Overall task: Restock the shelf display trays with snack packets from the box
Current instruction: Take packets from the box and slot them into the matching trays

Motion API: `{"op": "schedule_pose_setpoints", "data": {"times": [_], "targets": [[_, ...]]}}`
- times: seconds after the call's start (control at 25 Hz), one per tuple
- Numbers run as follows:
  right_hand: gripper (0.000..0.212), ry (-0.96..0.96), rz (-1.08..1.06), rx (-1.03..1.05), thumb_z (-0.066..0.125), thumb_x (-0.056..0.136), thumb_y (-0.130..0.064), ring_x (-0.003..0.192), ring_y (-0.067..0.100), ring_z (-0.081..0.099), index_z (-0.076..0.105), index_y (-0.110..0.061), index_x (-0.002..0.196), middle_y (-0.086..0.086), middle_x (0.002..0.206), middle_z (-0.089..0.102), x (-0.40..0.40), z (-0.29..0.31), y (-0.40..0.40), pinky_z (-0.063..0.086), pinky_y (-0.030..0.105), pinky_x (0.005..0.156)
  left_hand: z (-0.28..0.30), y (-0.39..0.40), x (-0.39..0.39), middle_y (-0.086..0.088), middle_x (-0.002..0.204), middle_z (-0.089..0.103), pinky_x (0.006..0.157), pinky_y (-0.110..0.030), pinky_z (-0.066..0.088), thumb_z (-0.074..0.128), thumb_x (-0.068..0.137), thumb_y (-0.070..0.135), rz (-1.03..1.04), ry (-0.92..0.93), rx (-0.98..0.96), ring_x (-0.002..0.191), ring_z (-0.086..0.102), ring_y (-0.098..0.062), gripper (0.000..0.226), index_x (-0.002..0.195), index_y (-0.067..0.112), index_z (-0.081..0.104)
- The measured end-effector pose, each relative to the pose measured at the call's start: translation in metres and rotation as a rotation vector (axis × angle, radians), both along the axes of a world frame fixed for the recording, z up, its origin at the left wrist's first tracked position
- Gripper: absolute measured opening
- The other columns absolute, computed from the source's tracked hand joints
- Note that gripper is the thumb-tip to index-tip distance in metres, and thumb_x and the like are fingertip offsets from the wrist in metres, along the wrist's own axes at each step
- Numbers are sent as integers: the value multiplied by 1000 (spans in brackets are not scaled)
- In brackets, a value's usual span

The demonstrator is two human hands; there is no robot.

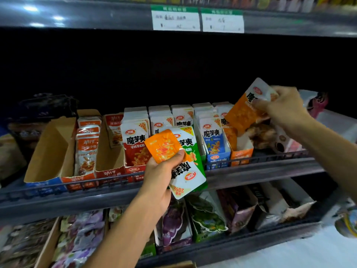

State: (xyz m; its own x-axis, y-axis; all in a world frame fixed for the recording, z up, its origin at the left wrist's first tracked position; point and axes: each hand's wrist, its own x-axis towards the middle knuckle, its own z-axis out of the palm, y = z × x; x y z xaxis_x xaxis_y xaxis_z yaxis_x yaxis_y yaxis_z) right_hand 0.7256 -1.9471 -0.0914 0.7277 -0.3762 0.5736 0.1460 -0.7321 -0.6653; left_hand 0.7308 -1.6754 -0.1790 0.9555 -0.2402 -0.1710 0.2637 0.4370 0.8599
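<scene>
- The left hand (161,171) grips a small fan of snack packets in front of the red display tray (135,169), thumb clamped over an orange packet (162,145) lying on a white-and-green packet (188,171) held upside down.
- The right hand (284,107) pinches an orange-and-white packet (245,111) by its top corner, tilted, above the orange display tray (241,155), well right of the red tray.
- Right of the red tray, further trays hold upright rows of white-topped packets; a blue tray (217,161) sits between.
- Left of the red tray stands an open brown cardboard tray (52,151), its contents not visible.
- Two price labels (197,20) hang on the shelf edge above the red tray.
</scene>
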Motion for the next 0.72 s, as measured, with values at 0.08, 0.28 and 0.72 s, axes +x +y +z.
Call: {"op": "schedule_pose_setpoints", "data": {"times": [0.08, 0.28, 0.72], "targets": [[40, 58, -74, -238, 69, 89, -16, 115, 19, 51, 55, -9, 127, 2, 127, 54, 15, 3, -16, 41, 19, 82, -4, -1, 1, -5, 90, 79, 71, -40, 62, 73, 83, 8, -7, 6, 9, 76, 76, -22, 24, 105, 13, 66], [41, 180, 5, -168, 67, 89, -9, 124, 25, 53, 57, -10, 129, 8, 135, 56, 58, -17, -25, 45, 30, 92, -12, -4, 2, -5, 94, 79, 74, -40, 61, 73, 83, 8, -37, -7, 48, 79, 76, -21, 30, 112, 10, 66], [55, 130, -376, -701, 74, 80, -15, 110, 47, 50, 51, -7, 129, 25, 128, 48, 91, -75, -14, 44, 49, 82, -17, 6, 7, -4, 91, 79, 79, -42, 59, 75, 82, 9, -40, -8, 83, 73, 76, -19, 20, 100, 15, 69]]}}
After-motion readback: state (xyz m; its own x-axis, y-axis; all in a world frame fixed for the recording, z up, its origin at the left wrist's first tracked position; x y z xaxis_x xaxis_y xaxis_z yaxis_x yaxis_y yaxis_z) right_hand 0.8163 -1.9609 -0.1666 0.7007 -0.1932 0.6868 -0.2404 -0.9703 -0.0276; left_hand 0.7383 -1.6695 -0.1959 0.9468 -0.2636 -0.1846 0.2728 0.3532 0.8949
